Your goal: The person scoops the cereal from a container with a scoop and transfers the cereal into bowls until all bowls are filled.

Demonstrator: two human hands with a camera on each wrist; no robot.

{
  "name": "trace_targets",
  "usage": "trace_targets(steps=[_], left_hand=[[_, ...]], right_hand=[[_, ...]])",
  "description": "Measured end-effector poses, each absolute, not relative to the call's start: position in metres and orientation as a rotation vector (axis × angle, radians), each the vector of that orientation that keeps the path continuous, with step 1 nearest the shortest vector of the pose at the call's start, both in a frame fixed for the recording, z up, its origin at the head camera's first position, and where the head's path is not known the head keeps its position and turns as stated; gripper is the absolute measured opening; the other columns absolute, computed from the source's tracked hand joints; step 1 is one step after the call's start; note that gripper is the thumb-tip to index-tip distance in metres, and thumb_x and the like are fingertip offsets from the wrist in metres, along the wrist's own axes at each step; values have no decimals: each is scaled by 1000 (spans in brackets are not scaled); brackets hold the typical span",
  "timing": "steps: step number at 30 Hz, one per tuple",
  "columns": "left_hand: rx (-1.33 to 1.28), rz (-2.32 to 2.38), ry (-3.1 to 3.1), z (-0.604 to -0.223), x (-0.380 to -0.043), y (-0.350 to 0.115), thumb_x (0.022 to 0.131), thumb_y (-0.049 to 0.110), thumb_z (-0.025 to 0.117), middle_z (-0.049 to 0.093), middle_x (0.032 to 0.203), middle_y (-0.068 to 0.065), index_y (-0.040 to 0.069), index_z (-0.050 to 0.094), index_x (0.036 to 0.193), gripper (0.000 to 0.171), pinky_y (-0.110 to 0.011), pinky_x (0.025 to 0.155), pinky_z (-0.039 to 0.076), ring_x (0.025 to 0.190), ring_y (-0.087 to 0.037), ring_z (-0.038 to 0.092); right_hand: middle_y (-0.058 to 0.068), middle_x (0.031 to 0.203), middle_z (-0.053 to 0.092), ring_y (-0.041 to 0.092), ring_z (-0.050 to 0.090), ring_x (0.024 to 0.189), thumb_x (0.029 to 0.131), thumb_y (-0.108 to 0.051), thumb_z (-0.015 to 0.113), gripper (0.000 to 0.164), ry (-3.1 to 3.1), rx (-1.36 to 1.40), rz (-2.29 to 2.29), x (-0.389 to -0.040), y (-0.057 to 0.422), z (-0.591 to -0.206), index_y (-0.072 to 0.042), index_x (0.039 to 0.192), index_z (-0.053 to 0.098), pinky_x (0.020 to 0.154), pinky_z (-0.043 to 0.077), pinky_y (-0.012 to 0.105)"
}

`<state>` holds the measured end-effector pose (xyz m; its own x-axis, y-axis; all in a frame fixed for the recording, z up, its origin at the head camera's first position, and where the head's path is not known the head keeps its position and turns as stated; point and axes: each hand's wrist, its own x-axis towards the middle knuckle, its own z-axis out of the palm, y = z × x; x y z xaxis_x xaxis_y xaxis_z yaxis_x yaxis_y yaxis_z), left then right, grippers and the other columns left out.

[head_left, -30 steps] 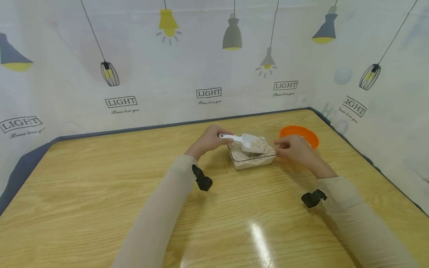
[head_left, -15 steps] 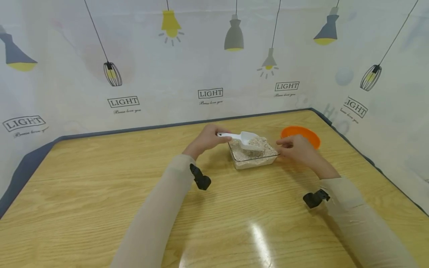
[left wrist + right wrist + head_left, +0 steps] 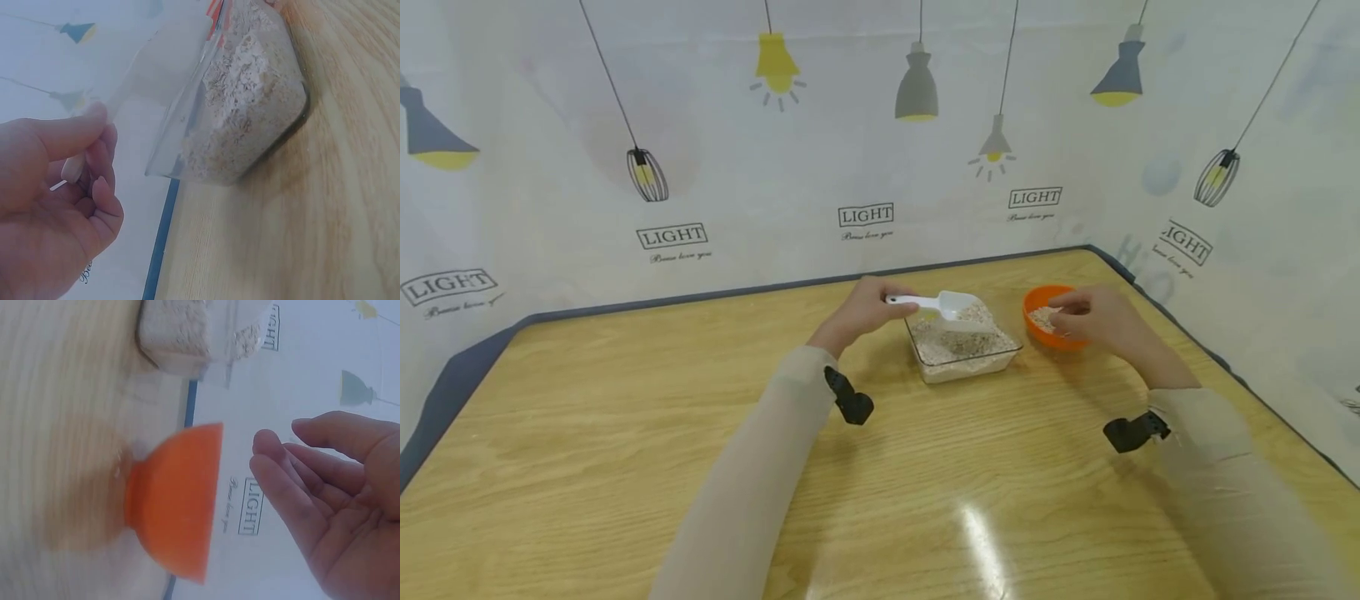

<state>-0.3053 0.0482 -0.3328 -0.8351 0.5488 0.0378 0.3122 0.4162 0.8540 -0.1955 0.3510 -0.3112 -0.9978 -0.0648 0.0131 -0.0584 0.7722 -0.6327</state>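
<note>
My left hand grips a white scoop by its handle. The scoop's blade is over a rectangular clear container heaped with pale oat flakes. In the left wrist view, thumb and fingers pinch the handle, and the blurred blade is above the container's rim. To the container's right, an orange bowl stands upright on the table, with some flakes inside. Over its right side, my right hand hovers with loosely bent fingers. The right wrist view shows those fingers above the bowl's rim, holding nothing.
The wooden table has a dark blue edge along its back and sides. Close behind stands a white curtain-like wall printed with hanging lamps. Each sleeved wrist wears a small black camera.
My right hand has moved right, from beside the container's right edge to above the bowl. The bowl now shows slightly farther left, with flakes visible inside. The scoop is slightly higher over the container.
</note>
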Motion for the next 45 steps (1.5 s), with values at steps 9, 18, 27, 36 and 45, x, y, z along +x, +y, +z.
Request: trace_targets(steps=[9, 18, 27, 36, 45], left_hand=[[779, 1372, 2420, -331, -305, 58, 89, 21, 62, 60, 89, -10, 7, 64, 117, 31, -25, 50, 27, 50, -13, 22], [762, 1367, 2401, -330, -304, 76, 89, 24, 63, 59, 100, -7, 8, 61, 120, 36, -25, 55, 31, 58, -14, 31], [769, 1380, 2392, -324, -304, 91, 90, 26, 61, 53, 125, -7, 9, 61, 121, 35, -27, 67, 38, 85, -16, 44], [719, 1411, 2389, -323, -305, 109, 89, 26, 62, 47, 135, -6, 11, 61, 121, 35, -31, 84, 42, 116, -18, 45], [725, 1466, 2394, -327, -303, 125, 89, 23, 63, 52, 127, -7, 9, 63, 118, 32, -29, 73, 42, 99, -16, 51]], right_hand=[[24, 102, 63, 21, 65, 77, 92, -19, 56, 44, 2956, -69, -1070, -195, 383, -303, 9, 125, 50, 66, 53, 33], [30, 108, 57, 28, 64, 83, 90, -21, 59, 48, 2976, -24, -1102, -202, 413, -314, 12, 123, 49, 66, 54, 31], [31, 110, 56, 30, 64, 84, 92, -15, 56, 44, 2950, 24, -1152, -213, 431, -320, 15, 124, 47, 66, 54, 31], [29, 105, 60, 35, 62, 91, 91, -14, 57, 43, 2846, -8, -1107, -217, 442, -328, 16, 120, 48, 72, 53, 41], [30, 103, 60, 32, 64, 87, 91, -6, 55, 39, 2828, -16, -1179, -220, 440, -333, 18, 121, 47, 72, 52, 42]])
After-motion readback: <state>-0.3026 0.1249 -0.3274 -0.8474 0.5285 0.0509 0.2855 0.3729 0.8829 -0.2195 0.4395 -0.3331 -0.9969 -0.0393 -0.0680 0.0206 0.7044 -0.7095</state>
